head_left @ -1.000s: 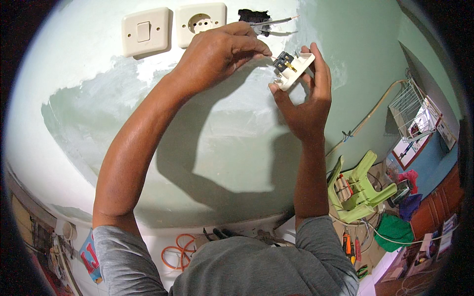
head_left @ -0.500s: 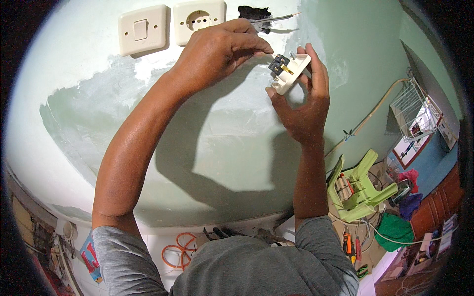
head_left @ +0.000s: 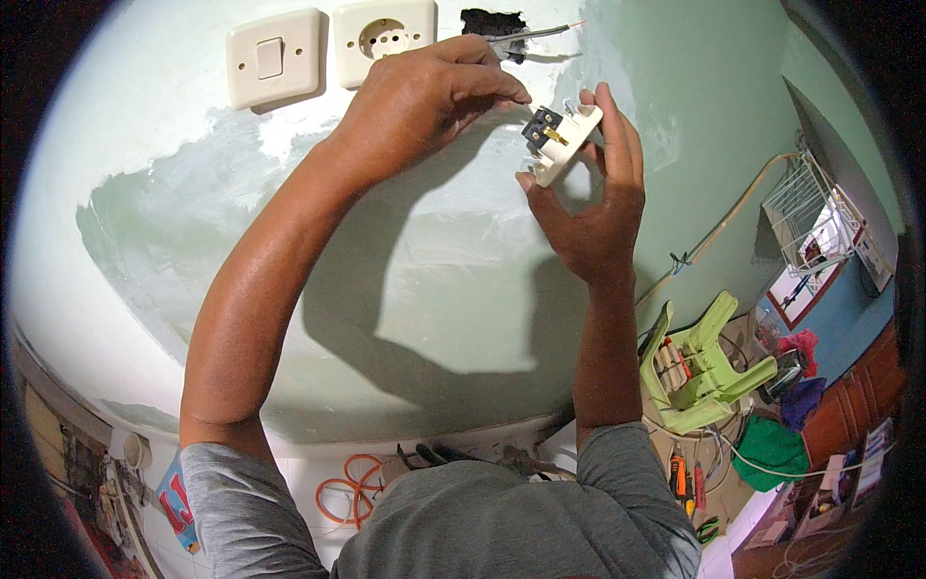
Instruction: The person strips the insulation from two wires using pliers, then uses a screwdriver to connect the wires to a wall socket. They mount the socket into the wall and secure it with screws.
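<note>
My right hand (head_left: 603,217) holds a white electrical wall fitting (head_left: 577,143) by its edges, thumb below and fingers above. Its back faces left, showing a black terminal block (head_left: 542,127) with brass parts; whether it is a switch or a socket I cannot tell. My left hand (head_left: 429,101) is closed in a pinch at that block, on what looks like a thin pale wire whose end is hard to see. Above the left hand, a grey cable (head_left: 540,35) with a bare copper tip comes out of a dark hole (head_left: 492,21) in the wall.
A wall switch (head_left: 272,60) and a round wall socket (head_left: 359,53) are mounted left of the hole. Patchy plaster covers the green wall (head_left: 434,280). Down right lie an overturned green stool (head_left: 709,362), hand tools (head_left: 685,482) and a green cloth (head_left: 772,454). An orange cord (head_left: 352,492) is on the floor.
The mounted switch, socket and hole sit slightly further left and up in the picture. The fitting has shifted slightly left; both hands keep the same hold.
</note>
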`<action>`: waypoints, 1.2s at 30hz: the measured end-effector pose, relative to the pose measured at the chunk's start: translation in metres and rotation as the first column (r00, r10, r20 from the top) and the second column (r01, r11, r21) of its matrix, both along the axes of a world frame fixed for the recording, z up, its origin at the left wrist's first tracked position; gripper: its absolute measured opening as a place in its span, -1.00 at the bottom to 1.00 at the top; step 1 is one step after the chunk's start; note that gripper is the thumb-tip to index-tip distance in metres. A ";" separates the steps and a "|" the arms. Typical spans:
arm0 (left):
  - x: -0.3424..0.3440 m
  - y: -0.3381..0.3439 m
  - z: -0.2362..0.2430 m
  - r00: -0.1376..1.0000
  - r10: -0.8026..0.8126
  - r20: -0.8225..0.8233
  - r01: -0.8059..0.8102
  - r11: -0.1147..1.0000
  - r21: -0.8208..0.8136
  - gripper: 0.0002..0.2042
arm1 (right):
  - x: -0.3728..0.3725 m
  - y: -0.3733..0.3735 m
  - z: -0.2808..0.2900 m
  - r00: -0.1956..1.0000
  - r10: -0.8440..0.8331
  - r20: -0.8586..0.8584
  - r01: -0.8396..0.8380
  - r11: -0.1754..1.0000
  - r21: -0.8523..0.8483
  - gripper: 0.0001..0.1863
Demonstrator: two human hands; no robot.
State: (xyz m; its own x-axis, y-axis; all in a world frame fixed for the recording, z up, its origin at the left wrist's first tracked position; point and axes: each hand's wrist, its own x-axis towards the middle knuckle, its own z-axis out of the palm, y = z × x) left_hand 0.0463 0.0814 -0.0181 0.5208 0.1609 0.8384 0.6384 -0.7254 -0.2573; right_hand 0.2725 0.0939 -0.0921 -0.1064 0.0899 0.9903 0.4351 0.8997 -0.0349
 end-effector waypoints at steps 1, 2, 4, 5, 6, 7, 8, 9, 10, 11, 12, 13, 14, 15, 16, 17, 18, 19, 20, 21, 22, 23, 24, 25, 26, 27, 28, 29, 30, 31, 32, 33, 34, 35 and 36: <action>0.000 -0.001 0.000 1.000 0.014 0.002 -0.014 0.999 -0.042 -0.72 | -0.001 0.000 0.000 0.999 0.032 -0.013 -0.032 0.999 -0.014 0.09; 0.000 -0.002 0.001 1.000 0.015 -0.003 -0.015 0.999 -0.045 -0.72 | -0.002 -0.001 -0.001 0.998 0.063 -0.026 -0.064 0.998 -0.027 0.09; 0.000 -0.002 0.002 1.000 0.016 -0.014 -0.017 0.999 -0.050 -0.73 | -0.002 0.000 0.000 0.997 0.071 -0.026 -0.072 0.997 -0.036 0.10; 0.000 -0.002 0.002 1.000 0.010 -0.011 -0.011 0.999 -0.049 -0.73 | -0.002 0.000 0.000 0.997 0.075 -0.024 -0.076 0.996 -0.040 0.10; 0.000 -0.003 0.001 1.000 0.004 -0.007 -0.004 0.999 -0.049 -0.74 | -0.001 -0.001 0.001 0.999 0.039 -0.011 -0.039 0.999 -0.027 0.10; 0.001 -0.003 0.001 1.000 -0.003 -0.003 0.003 0.999 -0.049 -0.74 | -0.001 -0.002 0.001 1.000 0.002 0.002 -0.002 1.000 -0.013 0.10; 0.000 -0.003 0.001 1.000 0.011 -0.007 -0.011 0.999 -0.041 -0.75 | -0.001 -0.003 0.002 0.999 -0.032 0.014 0.032 0.999 0.000 0.10; 0.000 -0.003 0.001 1.000 0.024 -0.011 -0.025 0.999 -0.033 -0.76 | 0.000 -0.003 0.003 0.995 -0.090 0.045 0.089 0.995 0.035 0.10; 0.000 -0.003 0.001 0.999 0.038 -0.015 -0.039 0.999 -0.025 -0.76 | 0.000 -0.004 0.004 0.986 -0.149 0.075 0.144 0.987 0.071 0.10; 0.001 -0.003 0.000 0.999 0.040 -0.017 -0.040 0.999 -0.011 -0.77 | 0.001 -0.005 0.005 0.972 -0.211 0.102 0.200 0.974 0.109 0.10; 0.002 -0.003 0.000 0.999 0.041 -0.019 -0.041 0.999 0.002 -0.77 | 0.001 -0.004 0.005 0.974 -0.205 0.096 0.195 0.975 0.108 0.10; 0.002 -0.003 0.000 0.999 0.043 -0.020 -0.043 0.999 0.015 -0.78 | 0.000 -0.003 0.005 0.976 -0.198 0.091 0.188 0.976 0.108 0.10; 0.002 -0.002 0.001 0.999 0.036 -0.031 -0.036 0.999 0.012 -0.78 | -0.001 -0.003 0.005 0.978 -0.192 0.086 0.182 0.977 0.108 0.10; 0.001 -0.001 0.002 0.999 0.029 -0.041 -0.029 1.000 0.009 -0.79 | -0.002 -0.003 0.005 0.985 -0.159 0.070 0.153 0.985 0.084 0.11; 0.000 -0.001 0.003 0.998 0.023 -0.051 -0.023 1.000 0.006 -0.80 | -0.003 -0.003 0.005 0.991 -0.125 0.053 0.122 0.991 0.061 0.11; 0.000 0.000 0.004 0.999 0.024 -0.042 -0.024 1.000 0.003 -0.80 | -0.003 -0.003 0.005 0.995 -0.094 0.036 0.092 0.995 0.038 0.11; 0.001 0.001 0.005 0.999 0.025 -0.033 -0.025 1.000 0.000 -0.81 | -0.003 -0.004 0.006 0.992 -0.115 0.053 0.113 0.992 0.049 0.09; 0.001 0.001 0.006 0.999 0.026 -0.025 -0.026 1.000 -0.004 -0.81 | -0.001 -0.006 0.008 0.988 -0.137 0.069 0.133 0.989 0.059 0.07; 0.000 0.000 0.007 0.999 0.029 -0.045 -0.029 1.000 0.003 -0.82 | 0.000 -0.007 0.009 0.984 -0.156 0.083 0.150 0.986 0.068 0.05; -0.001 -0.001 0.009 0.997 0.033 -0.065 -0.032 0.999 0.009 -0.83 | 0.000 -0.007 0.009 0.982 -0.162 0.096 0.154 0.984 0.084 0.05; -0.001 -0.002 0.010 0.996 0.036 -0.085 -0.035 0.999 0.015 -0.83 | 0.001 -0.006 0.011 0.980 -0.168 0.109 0.158 0.982 0.101 0.05; -0.001 -0.001 0.010 0.996 0.030 -0.089 -0.029 0.999 0.022 -0.84 | 0.001 -0.005 0.011 0.977 -0.176 0.123 0.161 0.980 0.117 0.05; -0.002 0.001 0.010 0.995 0.025 -0.093 -0.022 0.999 0.030 -0.84 | 0.001 -0.005 0.012 0.976 -0.175 0.133 0.162 0.981 0.107 0.05; -0.002 0.002 0.009 0.995 0.020 -0.097 -0.016 0.999 0.037 -0.85 | 0.002 -0.005 0.012 0.974 -0.175 0.143 0.162 0.982 0.096 0.06; -0.001 0.003 0.010 0.995 0.014 -0.102 -0.011 1.000 0.023 -0.85 | 0.003 -0.006 0.013 0.973 -0.177 0.151 0.165 0.982 0.087 0.06; -0.001 0.004 0.010 0.994 0.008 -0.108 -0.007 1.000 0.010 -0.85 | 0.004 -0.005 0.013 0.977 -0.147 0.153 0.138 0.988 0.067 0.06; 0.000 0.004 0.011 0.994 0.002 -0.113 -0.002 1.000 -0.004 -0.85 | 0.004 -0.004 0.013 0.981 -0.117 0.154 0.111 0.993 0.046 0.07; 0.000 0.005 0.011 0.992 0.008 -0.126 -0.009 1.000 -0.008 -0.84 | 0.004 -0.002 0.013 0.984 -0.086 0.153 0.083 0.996 0.026 0.07; 0.000 0.006 0.011 0.990 0.015 -0.138 -0.016 1.000 -0.011 -0.84 | 0.004 -0.002 0.013 0.985 -0.076 0.154 0.074 0.997 0.019 0.07; 0.000 0.007 0.011 0.988 0.021 -0.150 -0.023 1.000 -0.015 -0.83 | 0.005 -0.001 0.013 0.986 -0.066 0.156 0.065 0.998 0.012 0.08; -0.001 0.007 0.012 0.986 0.020 -0.164 -0.020 1.000 -0.003 -0.84 | 0.004 -0.001 0.012 0.986 -0.053 0.158 0.054 0.999 0.003 0.08; -0.002 0.006 0.013 0.984 0.019 -0.178 -0.018 1.000 0.008 -0.84 | 0.002 0.000 0.011 0.988 -0.039 0.147 0.040 0.999 -0.004 0.10; -0.002 0.005 0.014 0.981 0.019 -0.192 -0.015 1.000 0.019 -0.84 | -0.001 0.001 0.010 0.990 -0.024 0.136 0.026 1.000 -0.011 0.12; -0.003 0.004 0.016 0.981 -0.002 -0.192 0.007 1.000 0.024 -0.84 | -0.004 0.001 0.009 0.992 -0.009 0.125 0.012 1.000 -0.017 0.14; -0.004 0.003 0.018 0.981 -0.021 -0.192 0.027 0.999 0.029 -0.84 | -0.005 0.001 0.009 0.993 -0.006 0.117 0.007 1.000 -0.014 0.14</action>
State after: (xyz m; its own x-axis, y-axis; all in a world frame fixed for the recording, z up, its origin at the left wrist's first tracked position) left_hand 0.0418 0.0842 -0.0004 0.6761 0.1210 0.7268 0.5571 -0.7296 -0.3967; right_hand 0.2673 0.0950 -0.0827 -0.2209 0.1055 0.9696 0.4429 0.8966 0.0033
